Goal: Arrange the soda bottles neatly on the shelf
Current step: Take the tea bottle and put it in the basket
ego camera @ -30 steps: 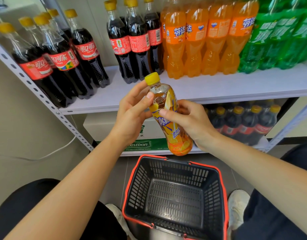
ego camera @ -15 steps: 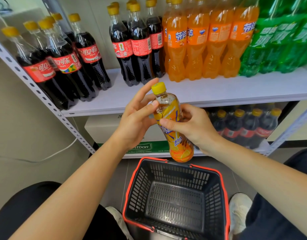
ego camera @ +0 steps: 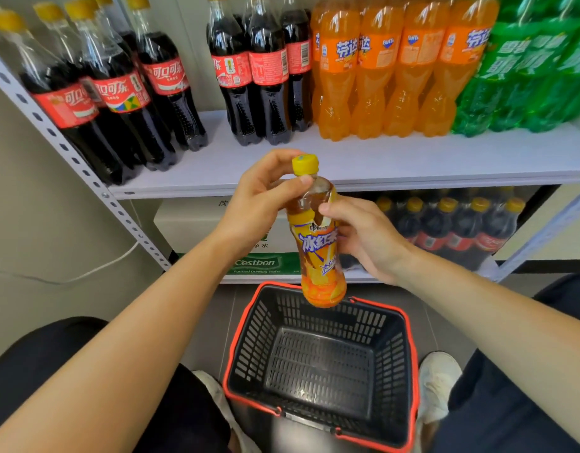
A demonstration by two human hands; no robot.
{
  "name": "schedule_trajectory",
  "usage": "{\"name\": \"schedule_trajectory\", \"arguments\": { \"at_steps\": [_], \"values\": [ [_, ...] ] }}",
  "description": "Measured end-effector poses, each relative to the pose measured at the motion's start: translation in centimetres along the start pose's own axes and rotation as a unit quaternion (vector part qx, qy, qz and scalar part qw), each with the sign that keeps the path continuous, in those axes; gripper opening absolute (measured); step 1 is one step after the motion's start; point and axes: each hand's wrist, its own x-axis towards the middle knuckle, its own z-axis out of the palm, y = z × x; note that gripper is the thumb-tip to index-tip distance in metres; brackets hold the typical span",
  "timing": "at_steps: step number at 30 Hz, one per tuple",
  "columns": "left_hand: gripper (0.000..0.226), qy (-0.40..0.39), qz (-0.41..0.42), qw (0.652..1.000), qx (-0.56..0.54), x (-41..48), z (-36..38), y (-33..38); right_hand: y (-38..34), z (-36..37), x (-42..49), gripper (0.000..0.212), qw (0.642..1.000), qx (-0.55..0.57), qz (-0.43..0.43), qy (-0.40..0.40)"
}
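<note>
Head view: left hand [ego camera: 259, 204] pinches the neck and right hand [ego camera: 364, 237] wraps the body of one tea bottle [ego camera: 318, 253] (yellow cap, slightly tilted), held before the shelf's [ego camera: 413, 165] bare front edge, above the basket's [ego camera: 409, 325] far rim, with cola bottles [ego camera: 249, 93] and orange bottles [ego camera: 373, 93] lined up behind.

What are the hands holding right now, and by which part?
One iced tea bottle, in both hands. The left hand pinches the neck just under the yellow cap; the right hand grips the upper body at the top of the label.
</note>
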Motion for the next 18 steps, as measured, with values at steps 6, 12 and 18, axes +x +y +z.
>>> {"name": "schedule_trajectory", "arguments": {
  "at_steps": [6, 12, 18],
  "values": [
    [0.021, 0.007, -0.004, 1.000, -0.014, -0.2, -0.7, 0.6, 0.4, -0.2, -0.3, 0.036, 0.997, 0.034, 0.023, -0.070],
    [0.040, -0.006, 0.034, 0.999, 0.015, -0.9, -0.9, 1.0, 0.7, -0.5, 0.0, 0.058, 0.993, -0.074, -0.053, -0.079],
    [0.044, -0.104, 0.076, 0.983, 0.131, -2.9, -1.7, 1.5, 2.0, -1.6, -0.6, 0.077, 0.974, -0.183, -0.119, -0.051]
  ]
}}
